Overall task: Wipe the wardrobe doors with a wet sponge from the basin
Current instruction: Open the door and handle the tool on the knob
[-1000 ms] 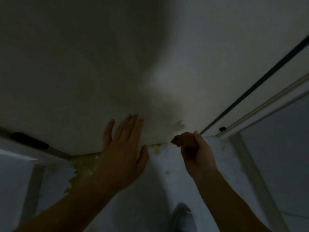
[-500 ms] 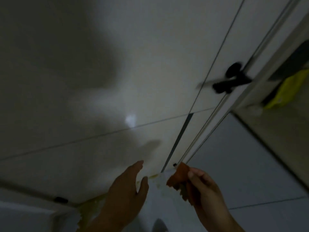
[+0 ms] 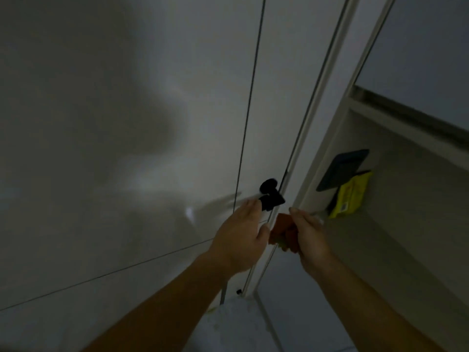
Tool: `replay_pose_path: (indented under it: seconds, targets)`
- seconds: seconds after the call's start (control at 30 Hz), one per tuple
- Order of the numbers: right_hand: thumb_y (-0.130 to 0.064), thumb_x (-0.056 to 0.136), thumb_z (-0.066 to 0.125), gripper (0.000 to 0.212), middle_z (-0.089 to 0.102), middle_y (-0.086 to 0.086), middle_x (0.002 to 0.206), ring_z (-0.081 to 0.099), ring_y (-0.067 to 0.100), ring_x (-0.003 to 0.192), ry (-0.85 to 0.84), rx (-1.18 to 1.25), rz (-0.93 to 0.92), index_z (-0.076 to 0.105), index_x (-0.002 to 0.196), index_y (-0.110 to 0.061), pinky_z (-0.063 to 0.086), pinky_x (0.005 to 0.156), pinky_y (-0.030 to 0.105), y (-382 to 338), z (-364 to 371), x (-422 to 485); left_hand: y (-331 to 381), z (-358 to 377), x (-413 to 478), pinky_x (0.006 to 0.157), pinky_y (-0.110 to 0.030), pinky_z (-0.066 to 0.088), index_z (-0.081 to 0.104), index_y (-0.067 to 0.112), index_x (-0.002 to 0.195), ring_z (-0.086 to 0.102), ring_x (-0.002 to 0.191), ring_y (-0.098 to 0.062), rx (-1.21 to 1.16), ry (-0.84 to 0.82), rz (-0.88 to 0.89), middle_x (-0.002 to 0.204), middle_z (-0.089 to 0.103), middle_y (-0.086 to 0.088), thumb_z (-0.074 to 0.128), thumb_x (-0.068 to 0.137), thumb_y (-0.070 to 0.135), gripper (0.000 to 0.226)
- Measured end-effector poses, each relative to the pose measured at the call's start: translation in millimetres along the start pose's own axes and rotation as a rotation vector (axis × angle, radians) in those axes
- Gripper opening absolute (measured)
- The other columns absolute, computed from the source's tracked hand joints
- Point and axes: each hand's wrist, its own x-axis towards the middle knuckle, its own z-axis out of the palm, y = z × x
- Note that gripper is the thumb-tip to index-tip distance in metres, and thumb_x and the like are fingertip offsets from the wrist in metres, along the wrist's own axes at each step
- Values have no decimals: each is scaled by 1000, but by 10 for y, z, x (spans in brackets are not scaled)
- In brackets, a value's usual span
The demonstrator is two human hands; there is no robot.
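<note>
Gripping sponge (image 3: 282, 231), right hand (image 3: 309, 241); left hand (image 3: 241, 237) straight-fingered

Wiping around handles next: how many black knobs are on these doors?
2: the upper knob on the door, the lower knob just under it, by the left hand. Others may be hidden.

Lighting: dim, grey throughout. I log one broad soft shadow over the wardrobe door (image 3: 152, 72), a small glare spot (image 3: 189, 214) lower down, motion blur on the black handle (image 3: 271, 196), lines bowing near edges.

No print is legible, even on the yellow packet (image 3: 351, 196).
</note>
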Motion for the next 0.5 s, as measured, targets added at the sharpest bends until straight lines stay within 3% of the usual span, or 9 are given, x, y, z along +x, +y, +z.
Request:
replay_pose_path:
  seconds: [0.07,0.13,0.2,0.3,0.43,0.5]
  targets:
    - [-34,108,49,51,65,40,78,56,28,50,14,8,34,67,99,14,42,42,27,-25,-59,270,28,196,182,129,-36,10,7,7,162,10,158,-23,149,-29,-57,170,11,-10,17,106,48,69]
    - [-37,106,53,50,68,35,78,57,27,49,4,-9,72,68,100,11,40,40,26,-19,-101,487,41,377,245,128,-35,7,14,4,160,17,157,-25,268,52,-81,168,15,-14,4,98,53,80]
    - [-39,104,56,47,68,35,78,57,27,49,-13,-37,111,70,100,6,39,38,24,-5,-123,632,66,497,287,124,-35,6,21,-1,158,24,154,-28,329,145,-106,165,21,-16,11,96,47,78]
    - [-39,102,60,46,69,33,75,56,28,48,-83,-60,136,71,98,5,39,37,24,8,-131,719,132,564,362,121,-26,-11,-2,5,160,3,158,-22,177,53,-259,170,2,-12,16,93,40,78]
    - [-38,98,65,36,70,23,69,57,22,44,-154,-59,116,72,93,-3,39,38,23,-2,-125,718,216,611,451,120,-22,0,1,14,162,11,157,-19,-1,157,-337,170,12,-5,25,95,46,78]
    - [-41,97,66,34,72,21,71,58,21,45,-161,-56,112,73,95,-7,40,39,23,22,-117,746,201,677,476,115,-17,2,5,17,162,13,156,-17,-65,181,-364,169,15,-3,34,104,39,69]
